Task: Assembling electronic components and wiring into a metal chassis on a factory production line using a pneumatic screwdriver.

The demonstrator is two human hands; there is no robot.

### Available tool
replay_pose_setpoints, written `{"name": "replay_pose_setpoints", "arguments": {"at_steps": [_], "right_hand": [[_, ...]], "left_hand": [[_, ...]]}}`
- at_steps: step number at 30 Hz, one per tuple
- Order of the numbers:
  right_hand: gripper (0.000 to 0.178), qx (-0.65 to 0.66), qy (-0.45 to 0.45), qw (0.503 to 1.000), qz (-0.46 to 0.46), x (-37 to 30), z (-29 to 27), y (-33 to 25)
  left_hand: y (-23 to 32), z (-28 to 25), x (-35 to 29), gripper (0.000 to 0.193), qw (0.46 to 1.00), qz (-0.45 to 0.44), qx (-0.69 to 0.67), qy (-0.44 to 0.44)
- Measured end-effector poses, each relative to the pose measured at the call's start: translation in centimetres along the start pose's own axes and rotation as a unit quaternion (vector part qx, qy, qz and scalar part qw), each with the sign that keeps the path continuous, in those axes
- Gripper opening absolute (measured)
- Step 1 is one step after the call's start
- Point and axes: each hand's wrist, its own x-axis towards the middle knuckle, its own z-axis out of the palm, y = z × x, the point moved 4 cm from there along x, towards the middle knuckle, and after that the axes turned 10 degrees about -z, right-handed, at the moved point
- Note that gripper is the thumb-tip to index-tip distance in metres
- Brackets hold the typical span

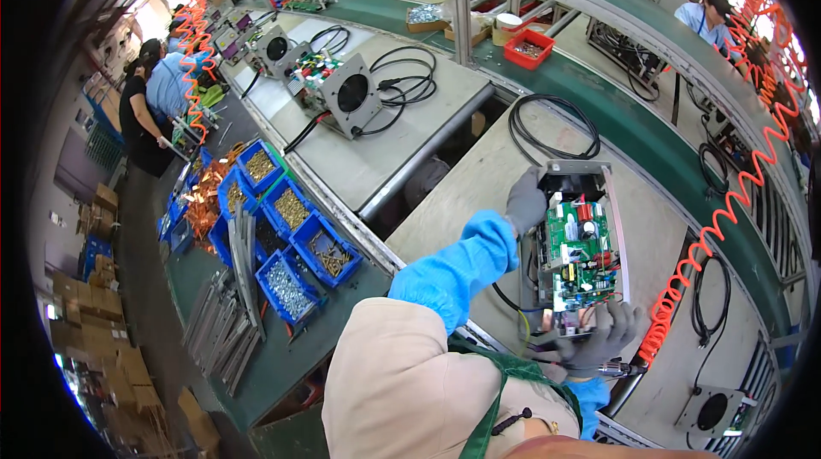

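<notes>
Two gloved hands grip the chassis (575, 245) on the counter (479, 177): left hand (525, 201) far-left corner, right hand (603, 335) near end, long axis running near-to-far.

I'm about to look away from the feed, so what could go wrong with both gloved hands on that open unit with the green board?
The left hand grips the far end of the open metal unit and the right hand the near end, close to loose wires; these might snag or get pinched. Gloved fingers near the green circuit board could knock components. The black cable coiled beyond the unit may drag if it shifts.
</notes>
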Motion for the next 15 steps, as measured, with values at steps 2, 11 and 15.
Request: {"name": "replay_pose_setpoints", "arguments": {"at_steps": [2, 11, 15], "right_hand": [[0.065, 0.044, 0.003, 0.998, -0.041, -0.8, -0.4, 3.0], [0.032, 0.035, -0.030, 0.998, 0.052, -1.0, -2.7, -3.4], [0.029, -0.004, 0.057, 0.998, -0.029, -3.1, -0.4, 1.2]], "left_hand": [[0.3, -2.3, -3.2, 0.039, 0.996, -0.031, -0.005, 0.087], [-0.5, -1.4, -4.3, 0.042, 0.997, -0.016, 0.021, 0.071], [-0.7, -3.1, -7.4, 0.034, 0.997, -0.043, 0.021, 0.053]]}}
